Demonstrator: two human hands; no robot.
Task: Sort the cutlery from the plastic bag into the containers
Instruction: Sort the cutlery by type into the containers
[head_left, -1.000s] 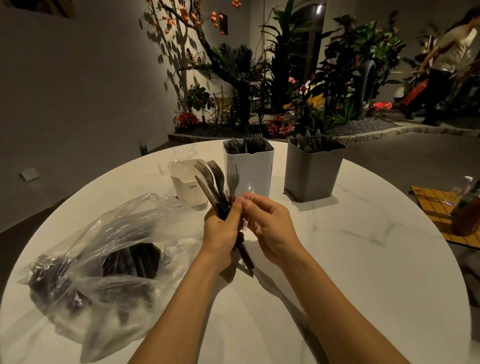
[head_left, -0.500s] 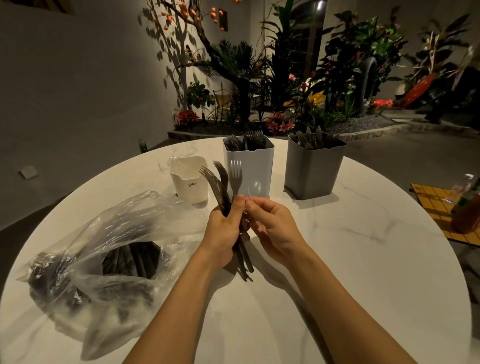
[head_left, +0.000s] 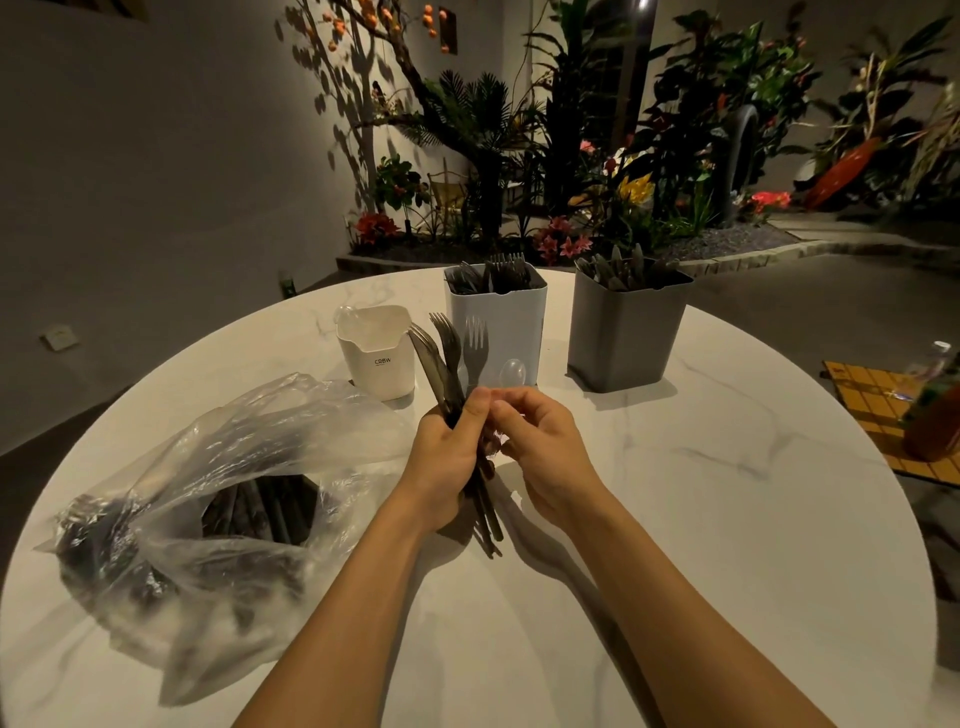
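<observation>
— What are the hands doing?

— The left hand (head_left: 447, 457) is gripping a bundle of dark forks (head_left: 451, 349), fingers curled round the handles, tines pointing up and away. The right hand (head_left: 545, 447) is pinching a clear spoon (head_left: 511, 373) by its handle. The bowl is showing just above the fingertips, beside the forks.

— And farther out?

— A plastic bag (head_left: 208, 493) is lying left on the table (head_left: 727, 519), dark cutlery inside. Beyond it, a small white tub (head_left: 376, 353), a tall white container (head_left: 504, 327) and a grey container (head_left: 623, 338) are standing, the last two holding cutlery.
</observation>
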